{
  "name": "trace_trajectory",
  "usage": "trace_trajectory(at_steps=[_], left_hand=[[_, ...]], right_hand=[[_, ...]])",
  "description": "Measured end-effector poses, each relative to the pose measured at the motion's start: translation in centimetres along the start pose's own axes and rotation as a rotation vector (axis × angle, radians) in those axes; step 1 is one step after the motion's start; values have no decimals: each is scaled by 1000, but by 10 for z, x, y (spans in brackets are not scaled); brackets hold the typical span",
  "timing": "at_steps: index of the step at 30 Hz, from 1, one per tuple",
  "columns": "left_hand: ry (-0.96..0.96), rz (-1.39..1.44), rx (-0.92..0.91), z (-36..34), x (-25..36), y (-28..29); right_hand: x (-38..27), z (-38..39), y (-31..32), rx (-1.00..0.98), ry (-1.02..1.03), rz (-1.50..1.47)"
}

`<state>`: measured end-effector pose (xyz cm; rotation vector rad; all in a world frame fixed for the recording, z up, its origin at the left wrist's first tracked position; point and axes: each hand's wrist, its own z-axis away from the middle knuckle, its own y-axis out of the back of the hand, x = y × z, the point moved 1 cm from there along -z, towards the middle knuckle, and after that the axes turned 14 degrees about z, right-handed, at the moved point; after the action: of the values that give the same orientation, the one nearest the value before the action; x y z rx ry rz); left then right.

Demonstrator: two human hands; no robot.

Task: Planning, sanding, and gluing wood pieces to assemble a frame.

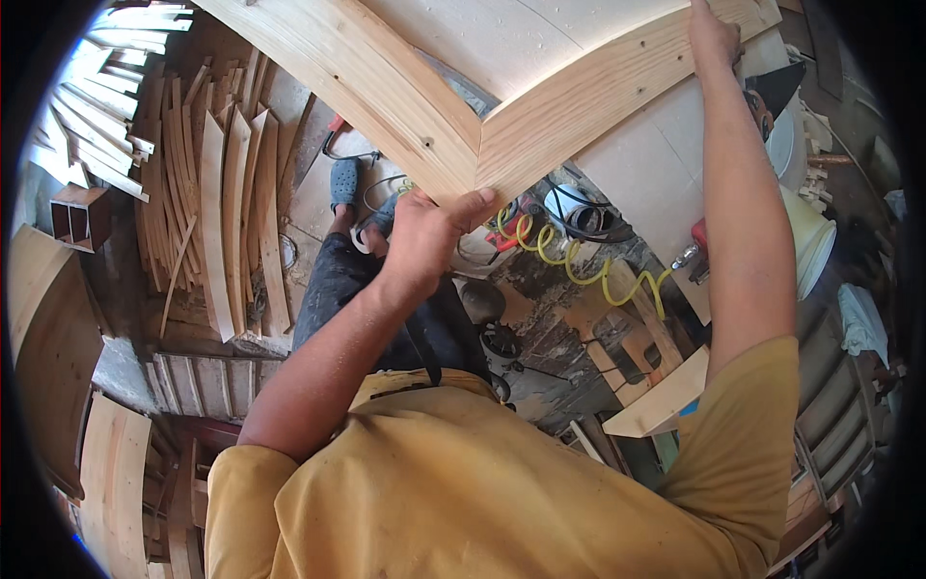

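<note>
Two pale wooden boards (376, 96) meet in an angled V joint, each marked with small dark holes or knots. My left hand (434, 222) grips the joint's lower corner, thumb on the face and fingers mostly hidden underneath. My right hand (714, 39) holds the upper part of the right board (588, 96) at its edge, fingers closed round it. Beneath the boards lies a light work surface (637, 179). A red air tool (694, 243) with a yellow coiled hose (608, 288) sits below the right board.
Stacked wooden strips (222, 212) and a small wooden box (79, 217) are on the left. Cables, a white can (562, 203) and offcuts crowd the area below the boards. A pale bucket (810, 236) stands at the right. My sandalled foot (344, 183) shows on the floor.
</note>
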<state>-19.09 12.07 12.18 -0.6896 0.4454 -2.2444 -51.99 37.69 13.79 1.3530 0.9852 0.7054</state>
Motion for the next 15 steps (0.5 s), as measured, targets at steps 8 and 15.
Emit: trace_trajectory(at_steps=[8,15], left_hand=[[-136,181,123,-15,9,-17],[-177,154,196,-14,6,-21]], right_hand=[[-11,13,8,15,-58,-19],[3,-10,-6,36,-46,91]])
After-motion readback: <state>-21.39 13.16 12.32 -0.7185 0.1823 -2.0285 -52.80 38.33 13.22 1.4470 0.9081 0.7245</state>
